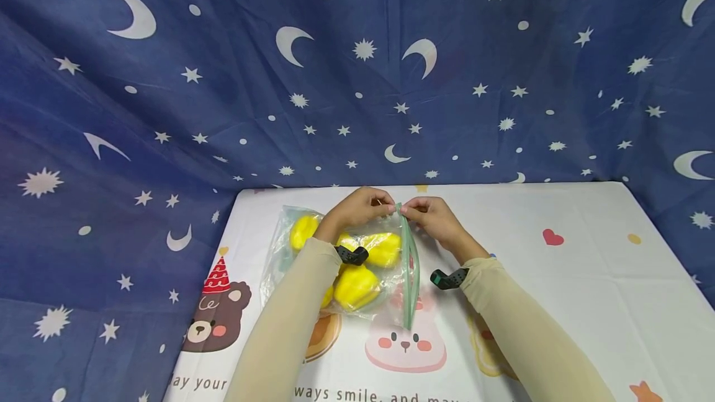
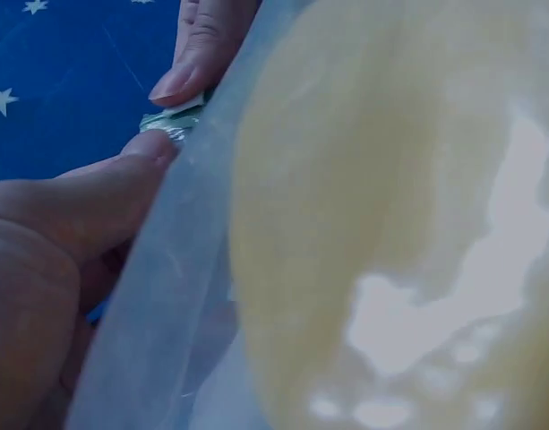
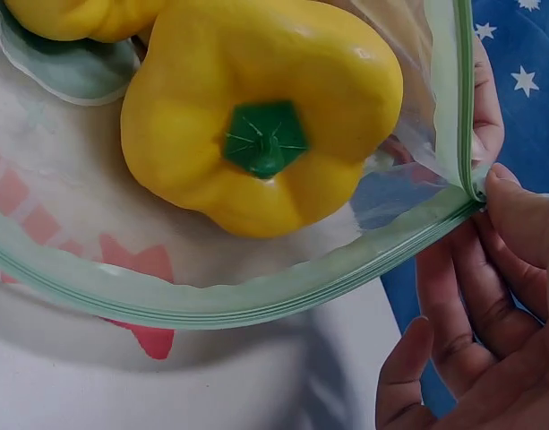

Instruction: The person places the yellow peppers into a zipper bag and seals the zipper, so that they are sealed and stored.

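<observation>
A clear zip bag [image 1: 285, 259] with pale green zip strips [image 1: 414, 265] lies on the table, its mouth facing right. Inside are several yellow bell peppers [image 1: 356, 287]; one bell pepper [image 3: 265, 116] shows a green stem in the right wrist view. My left hand [image 1: 362, 206] pinches the far corner of the bag's mouth between thumb and fingers. Right beside it, my right hand [image 1: 437, 221] pinches the same corner, its thumb [image 3: 525, 210] on the strip. Nearer to me the two strips stand apart. In the left wrist view, the bag and a blurred yellow pepper [image 2: 346, 179] fill most of the picture.
A white tablecloth [image 1: 586, 296] printed with a bear, a rabbit and lettering covers the table. Behind the table and at its left side hangs a dark blue curtain [image 1: 357, 79] with moons and stars. A black wrist device [image 1: 449, 279] is at the right sleeve.
</observation>
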`<state>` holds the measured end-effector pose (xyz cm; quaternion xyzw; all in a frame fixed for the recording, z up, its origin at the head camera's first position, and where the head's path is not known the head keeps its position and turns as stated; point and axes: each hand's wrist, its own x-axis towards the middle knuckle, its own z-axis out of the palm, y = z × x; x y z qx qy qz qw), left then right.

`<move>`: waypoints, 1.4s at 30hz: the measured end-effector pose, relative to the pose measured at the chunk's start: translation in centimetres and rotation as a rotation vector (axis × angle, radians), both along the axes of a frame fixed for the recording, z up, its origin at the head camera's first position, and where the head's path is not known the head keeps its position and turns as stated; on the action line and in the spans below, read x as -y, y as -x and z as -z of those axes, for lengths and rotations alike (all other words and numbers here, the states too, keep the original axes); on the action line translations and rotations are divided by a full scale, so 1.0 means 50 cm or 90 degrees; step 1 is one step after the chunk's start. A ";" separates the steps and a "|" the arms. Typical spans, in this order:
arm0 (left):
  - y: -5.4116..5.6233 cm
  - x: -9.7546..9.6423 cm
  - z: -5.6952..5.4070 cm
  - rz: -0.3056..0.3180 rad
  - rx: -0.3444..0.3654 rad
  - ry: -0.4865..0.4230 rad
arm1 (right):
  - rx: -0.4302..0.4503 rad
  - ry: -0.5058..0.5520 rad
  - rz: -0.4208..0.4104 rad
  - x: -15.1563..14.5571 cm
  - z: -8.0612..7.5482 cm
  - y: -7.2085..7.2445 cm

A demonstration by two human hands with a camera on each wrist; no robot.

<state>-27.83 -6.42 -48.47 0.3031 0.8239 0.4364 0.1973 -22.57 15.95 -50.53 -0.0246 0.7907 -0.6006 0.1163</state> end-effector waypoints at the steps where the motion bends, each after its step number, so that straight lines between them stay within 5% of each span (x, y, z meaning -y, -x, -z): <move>1: -0.002 0.000 0.000 -0.003 -0.007 -0.003 | -0.008 0.001 -0.003 0.001 -0.002 -0.002; 31: -0.046 -0.018 -0.021 -0.065 -0.127 -0.036 | -0.122 0.019 -0.031 0.005 -0.033 -0.034; 42: -0.048 -0.022 -0.013 -0.069 -0.155 -0.058 | -0.163 -0.034 -0.011 0.012 -0.026 -0.042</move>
